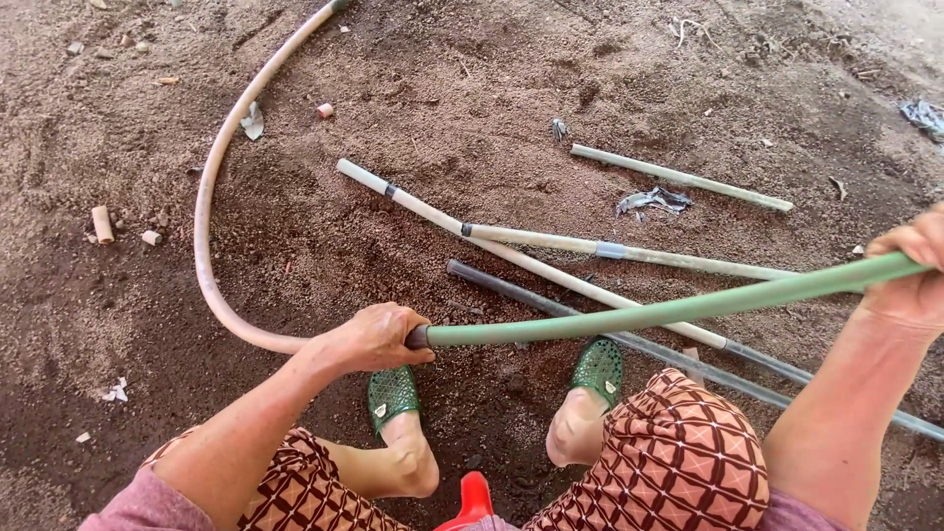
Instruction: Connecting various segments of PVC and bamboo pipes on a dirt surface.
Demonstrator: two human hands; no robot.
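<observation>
Green hose (629, 317) spans the lap, left hand (372, 337) clamped at its joint with the beige hose (211, 177), right hand (914, 270) clamped further along; joint looks seated, spare pipes (551, 241) on the dirt floor (118, 324) untouched.

Pink sleeves (133, 506), trousers (678, 457) patterned in brown, red and cream diamonds, green perforated slip-on shoes (393, 393), bare forearms and ankles.

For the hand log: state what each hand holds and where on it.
The left hand grips the joint where the green hose meets the beige hose. The right hand grips the green hose farther along, near the frame's right edge.
</observation>
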